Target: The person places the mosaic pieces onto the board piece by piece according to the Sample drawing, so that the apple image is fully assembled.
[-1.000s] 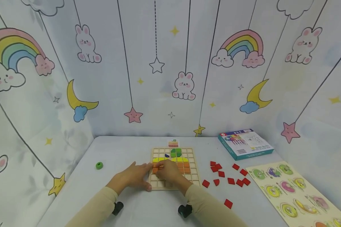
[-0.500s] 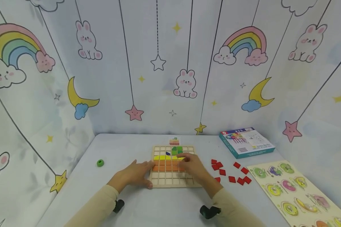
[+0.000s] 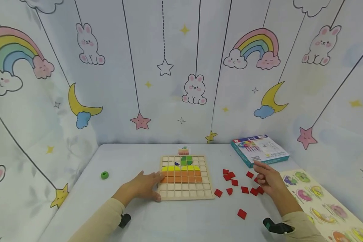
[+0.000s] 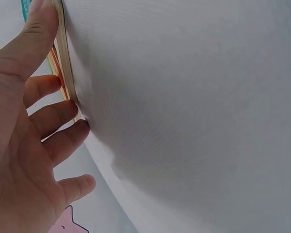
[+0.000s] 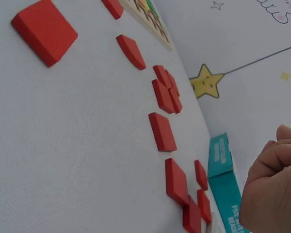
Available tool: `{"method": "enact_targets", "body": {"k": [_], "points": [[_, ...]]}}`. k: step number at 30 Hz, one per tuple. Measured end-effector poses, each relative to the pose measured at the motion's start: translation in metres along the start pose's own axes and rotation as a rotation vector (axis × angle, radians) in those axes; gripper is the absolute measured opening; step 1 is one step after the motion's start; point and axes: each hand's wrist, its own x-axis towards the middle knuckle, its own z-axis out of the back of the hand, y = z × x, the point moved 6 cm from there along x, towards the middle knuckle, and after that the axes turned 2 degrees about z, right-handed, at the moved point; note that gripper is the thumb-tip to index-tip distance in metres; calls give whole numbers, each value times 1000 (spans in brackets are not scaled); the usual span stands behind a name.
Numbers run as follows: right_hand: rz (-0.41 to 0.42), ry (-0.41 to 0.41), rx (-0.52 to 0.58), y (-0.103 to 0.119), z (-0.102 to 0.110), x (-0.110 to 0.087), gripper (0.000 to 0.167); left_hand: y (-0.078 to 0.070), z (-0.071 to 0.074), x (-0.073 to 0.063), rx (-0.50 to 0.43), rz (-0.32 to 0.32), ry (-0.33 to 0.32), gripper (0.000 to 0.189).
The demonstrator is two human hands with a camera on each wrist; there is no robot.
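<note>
Right wrist view: teal box (image 5: 224, 187) reading "FIVE", right of a tray (image 3: 186, 193) holding coloured tiles (image 3: 184, 179). Left hand (image 3: 143, 186), fingers apart, touches the tray; right hand (image 3: 269, 178), fingers loosely curled.

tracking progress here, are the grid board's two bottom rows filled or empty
Empty: the head view shows only bare wood cells in those two rows of the grid board, below the orange pieces.

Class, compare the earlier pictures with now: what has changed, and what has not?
The right hand has left the square wooden grid board, moving right to the flat red pieces and uncovering the orange tiles; any release is unclear. The left hand stays at the board's left edge; the red pieces lie as before.
</note>
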Motion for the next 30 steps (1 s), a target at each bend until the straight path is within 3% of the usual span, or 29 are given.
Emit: {"method": "enact_targets", "body": {"k": [4, 7, 11, 13, 21, 26, 30], "points": [[-39, -43, -20, -6, 13, 6, 24, -1, 3, -3, -23, 7, 4, 92], [-30, -110, -195, -10, 22, 15, 18, -1, 3, -3, -29, 7, 5, 93], [-44, -166, -478, -16, 29, 27, 47, 0, 3, -2, -18, 9, 1, 95], [-49, -170, -560, -19, 30, 31, 50, 0, 2, -1, -12, 7, -1, 96], [-51, -199, -739, -30, 36, 41, 48, 2, -1, 0, 13, -10, -14, 96], [-16, -227, -903, -28, 31, 37, 42, 3, -2, 2, 14, 0, -9, 97], [-2, -235, -970, -26, 27, 35, 34, 2, -1, 1, 13, 1, -9, 97]]}}
